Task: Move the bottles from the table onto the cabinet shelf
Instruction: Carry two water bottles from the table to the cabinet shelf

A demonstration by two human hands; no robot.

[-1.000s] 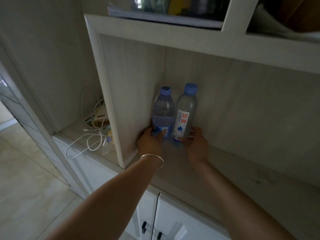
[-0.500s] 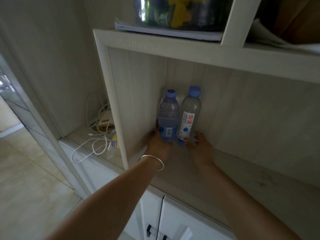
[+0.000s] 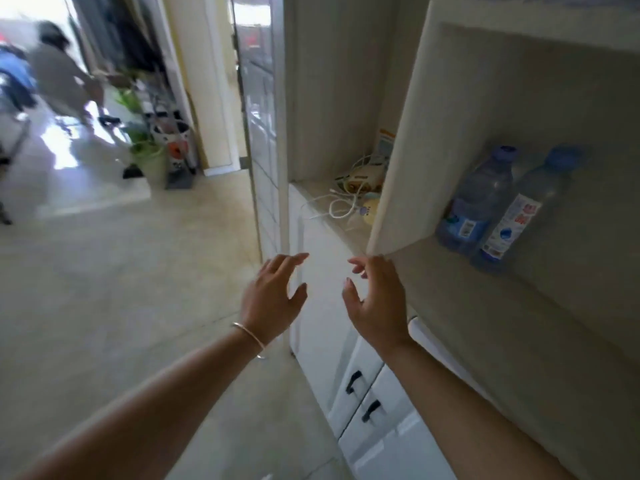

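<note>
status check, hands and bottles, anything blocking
Left hand and right hand open, empty. Two clear plastic blue-capped bottles upright together on pale cabinet shelf. Nothing blocking.

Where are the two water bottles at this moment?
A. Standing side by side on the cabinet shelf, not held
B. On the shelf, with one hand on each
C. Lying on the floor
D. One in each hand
A: both bottles stand together on the cabinet shelf, while the left hand and right hand are open and empty, away from them.

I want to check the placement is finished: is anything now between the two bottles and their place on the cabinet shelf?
Nothing visible. Both bottles already stand side by side on the cabinet shelf, near its left wall. The left hand and right hand are open, away from them.
</note>
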